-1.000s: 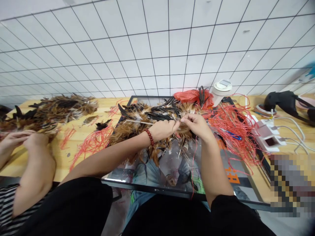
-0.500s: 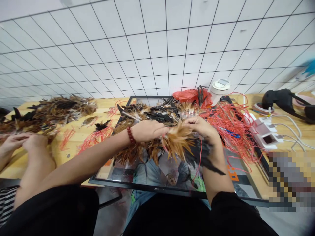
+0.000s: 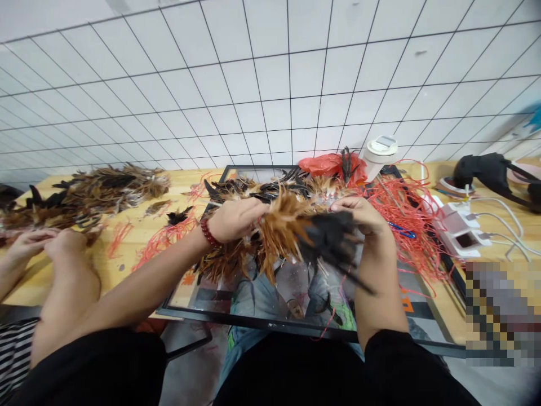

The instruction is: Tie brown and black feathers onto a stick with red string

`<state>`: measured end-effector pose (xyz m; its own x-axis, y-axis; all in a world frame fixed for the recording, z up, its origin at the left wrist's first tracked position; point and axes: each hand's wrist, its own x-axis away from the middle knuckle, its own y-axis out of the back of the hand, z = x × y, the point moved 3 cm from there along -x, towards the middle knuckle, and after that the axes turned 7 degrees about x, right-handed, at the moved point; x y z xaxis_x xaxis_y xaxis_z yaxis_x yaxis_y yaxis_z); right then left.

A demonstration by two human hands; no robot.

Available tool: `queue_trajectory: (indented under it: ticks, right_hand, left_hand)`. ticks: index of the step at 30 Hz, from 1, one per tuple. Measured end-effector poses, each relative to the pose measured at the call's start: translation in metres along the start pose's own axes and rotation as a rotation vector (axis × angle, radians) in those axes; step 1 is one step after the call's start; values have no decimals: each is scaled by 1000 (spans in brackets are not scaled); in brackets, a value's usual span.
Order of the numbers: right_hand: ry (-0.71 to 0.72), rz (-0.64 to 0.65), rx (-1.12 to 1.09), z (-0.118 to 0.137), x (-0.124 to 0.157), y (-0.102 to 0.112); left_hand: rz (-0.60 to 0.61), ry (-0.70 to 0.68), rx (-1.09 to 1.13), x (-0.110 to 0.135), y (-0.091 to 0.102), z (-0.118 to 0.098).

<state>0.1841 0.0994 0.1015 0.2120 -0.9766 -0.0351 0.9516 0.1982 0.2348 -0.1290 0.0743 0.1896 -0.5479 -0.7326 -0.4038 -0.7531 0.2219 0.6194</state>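
A bunch of brown and black feathers (image 3: 281, 223) is gripped at its base by my left hand (image 3: 236, 219), and its tips fan out to the right. The black feathers (image 3: 327, 237) at that end are blurred. My right hand (image 3: 359, 211) is closed in a pinch just beyond them; what its fingertips hold is too small to make out. A thin pink string (image 3: 333, 313) hangs below the feathers, its upper end hidden. Under both hands lies a heap of loose feathers (image 3: 224, 262) on a black-framed glass panel (image 3: 253, 321).
Tangled pink string (image 3: 406, 225) lies to the right with a blue-handled tool (image 3: 401, 231) in it. Behind stand a white lidded cup (image 3: 378, 155) and a red plastic bag (image 3: 325, 164). A white charger block (image 3: 460, 231) has cables. At left, a co-worker's hands (image 3: 54, 242) are near another feather pile (image 3: 105, 189).
My left hand has moved slightly left with the feather bunch, which has turned and now spreads to the right. My right hand has shifted a little right, away from my left hand.
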Motion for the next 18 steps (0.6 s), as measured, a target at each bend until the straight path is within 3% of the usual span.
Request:
queue_trajectory:
  ticks: [2,4,7,9,13,18]
  right_hand:
    - [13,-36,41,-3,-4,-2]
    - [11,-83,102,-5,-6,-2]
    - [-43,-138,76,-4,-5,4]
    - [-66,-165,-117,1,0,13]
    - [86,-190,-538,19,13,29]
    - [159,-208,-696,26,15,33]
  left_hand:
    - [-229,76,232,0,-13,-5]
    - [-414,223,617,-3,-29,-7]
    - [-400,383,1125,-17,-50,-3]
    - [-385,442,1329,-24,-56,6]
    - [-388,599,1598,-26,-73,32]
    - [-445,640,1781,-31,-102,52]
